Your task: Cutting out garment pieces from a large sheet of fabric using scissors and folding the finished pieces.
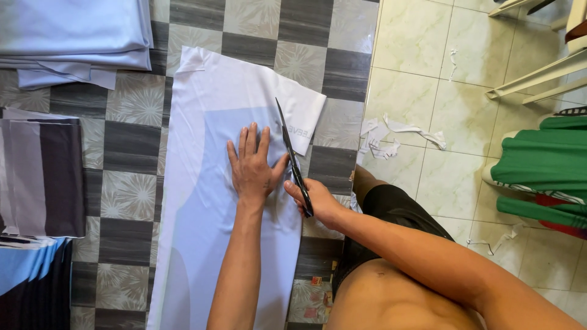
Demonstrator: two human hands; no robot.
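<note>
Small home tailoring workshop | checkered cutting table | folded fabric stacks | cloth scraps on tiled floor | plastic chair nearby

Small red-and-white printed scraps on the table's near edge

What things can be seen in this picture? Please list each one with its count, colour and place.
white fabric: one, white, spread on the checkered table, a pale blue pattern piece on it
scissors: one pair, black, blades over the fabric's right edge
folded cloth stack: one, pale blue, top left
striped cloth: one pile, grey and black, left edge
table: one, grey checkered top
fabric scraps: several, white, on the tiled floor at right
green garments: a pile, green with red, far right
left hand: flat on the fabric, fingers spread
right hand: holding the scissors' handles
</note>
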